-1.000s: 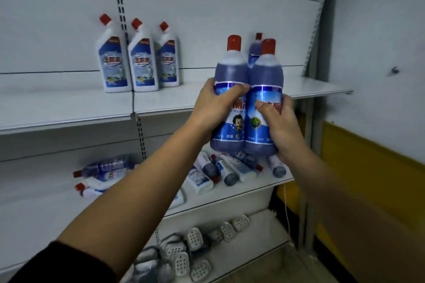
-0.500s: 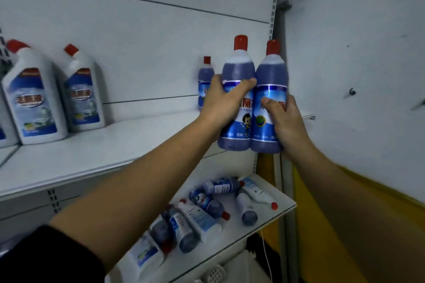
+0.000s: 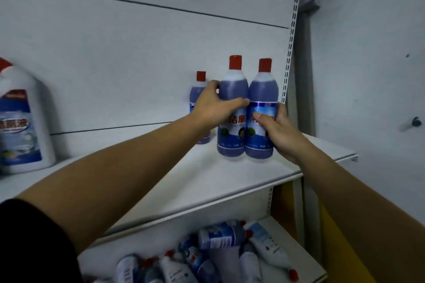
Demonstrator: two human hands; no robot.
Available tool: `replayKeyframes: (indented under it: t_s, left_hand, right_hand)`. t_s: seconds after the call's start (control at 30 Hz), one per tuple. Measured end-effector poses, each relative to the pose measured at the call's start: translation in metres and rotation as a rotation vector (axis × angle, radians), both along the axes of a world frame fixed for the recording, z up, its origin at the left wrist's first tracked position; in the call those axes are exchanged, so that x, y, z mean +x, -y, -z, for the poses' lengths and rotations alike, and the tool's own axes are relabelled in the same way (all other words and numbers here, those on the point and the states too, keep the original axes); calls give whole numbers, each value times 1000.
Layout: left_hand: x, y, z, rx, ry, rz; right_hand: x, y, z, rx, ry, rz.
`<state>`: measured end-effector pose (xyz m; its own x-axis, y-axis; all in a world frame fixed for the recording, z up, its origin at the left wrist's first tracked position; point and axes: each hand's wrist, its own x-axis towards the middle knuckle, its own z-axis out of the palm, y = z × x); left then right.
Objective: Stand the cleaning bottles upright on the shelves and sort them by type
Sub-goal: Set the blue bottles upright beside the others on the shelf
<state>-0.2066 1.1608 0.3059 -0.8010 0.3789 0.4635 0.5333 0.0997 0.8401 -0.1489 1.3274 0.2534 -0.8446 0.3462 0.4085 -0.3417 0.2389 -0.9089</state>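
**Two purple bottles reach the upper shelf**

Half a second ago both bottles hung in the air, above the shelf's front edge. Now they stand upright and touching on the upper shelf [image 3: 207,181], just beside a third purple bottle [image 3: 199,96] at the back. The left hand [image 3: 215,105] is clamped on the left bottle [image 3: 232,89], the right hand [image 3: 277,132] on the right bottle [image 3: 263,92]. Judging from this, releasing comes next; a heap of bottles [image 3: 220,253] lies unsorted on the lower shelf [image 3: 305,257].
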Motion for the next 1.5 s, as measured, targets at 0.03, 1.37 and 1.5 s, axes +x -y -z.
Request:
replayKeyframes:
  t_s: [0.03,1.37,1.5]
  left_hand:
    - [-9,-4,1,-22,4,-15]
    - [-84,-76,15,-558,-411,-624]
    - [-63,-70,39,-537,-420,-618]
  right_hand:
    - [-8,-8,1,16,36,-36]
    - [-148,-83,15,748,241,4]
    - [-142,-86,18,1076,439,-25]
